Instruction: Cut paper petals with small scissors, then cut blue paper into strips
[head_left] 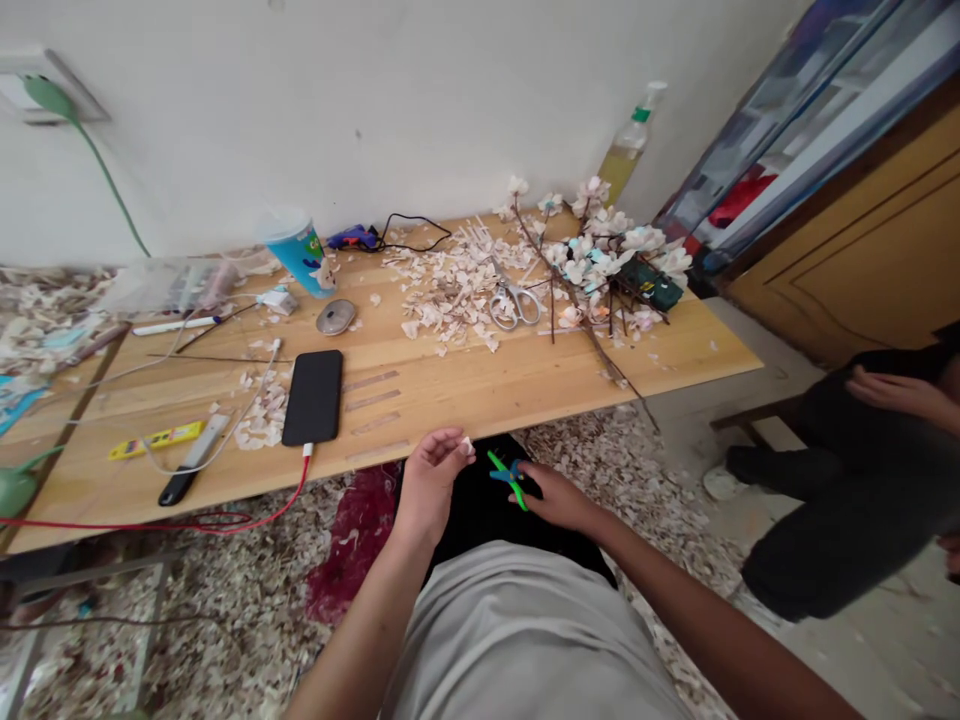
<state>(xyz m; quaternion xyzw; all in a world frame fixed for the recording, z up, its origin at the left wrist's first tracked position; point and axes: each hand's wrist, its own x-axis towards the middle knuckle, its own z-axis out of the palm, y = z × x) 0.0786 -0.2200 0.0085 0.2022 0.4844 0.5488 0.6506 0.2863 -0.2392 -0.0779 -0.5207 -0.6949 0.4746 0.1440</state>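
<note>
Just off the near edge of the worktop [480, 385], over the person's lap, the left hand [435, 478] pinches a small pale scrap [467, 447] between thumb and fingertips. To its right, the right hand [553, 496] grips the green and blue scissors [508, 475], their blades parted and pointing towards the left hand. The scrap and the blades are near each other but apart.

Towards the right end of the worktop lies a branch [596, 345] with white blossoms [592, 262], its bare stem reaching out past the near edge. A bottle [622, 160] of yellowish liquid stands behind the blossoms, by the wall. Left of them spreads a heap of pale flakes [450, 295], with the grey scissors [516, 307] at its near side. Along the far edge are a blue and purple tool [354, 237] with a black cord and, further left, a blue cup [300, 262]; a small round dish [335, 317] sits in front of the cup.

By the near edge, on the left half, a black phone [313, 398] lies with a red cable [304, 478] at its near end. Towards the near left corner are a black-handled knife [195, 460] and a yellow strip [156, 440]. Flakes cover much of the floor, and beyond the right end sits another person in dark trousers [847, 510].
</note>
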